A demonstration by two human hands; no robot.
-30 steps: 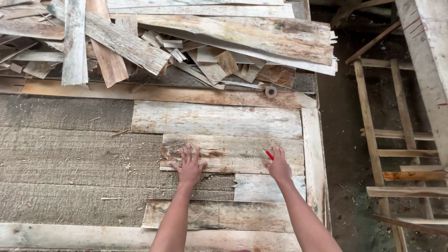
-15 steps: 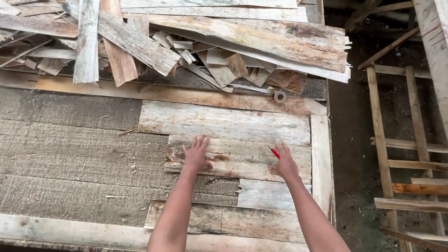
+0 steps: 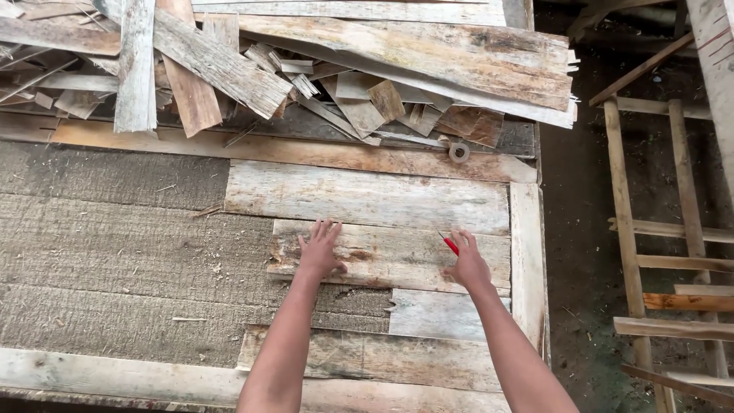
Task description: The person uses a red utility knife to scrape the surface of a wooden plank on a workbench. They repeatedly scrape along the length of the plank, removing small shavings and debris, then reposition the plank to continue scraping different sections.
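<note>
Both my hands press on a weathered grey-brown plank lying flat on a rough board surface. My left hand lies flat on the plank's left part, fingers spread. My right hand rests near the plank's right end and holds a thin red pencil-like tool between its fingers. A wider pale plank lies just beyond, a shorter piece just below at the right, and another plank nearer me.
A heap of scrap boards and offcuts covers the far side, with a small tape roll at its right. A narrow upright board edges the right side. Wooden ladder-like frames stand on the dirt floor at the right.
My left hand slid a little right and farther up the plank, its fingers closer together. The view shifted slightly; the right hand keeps its place with the red tool.
</note>
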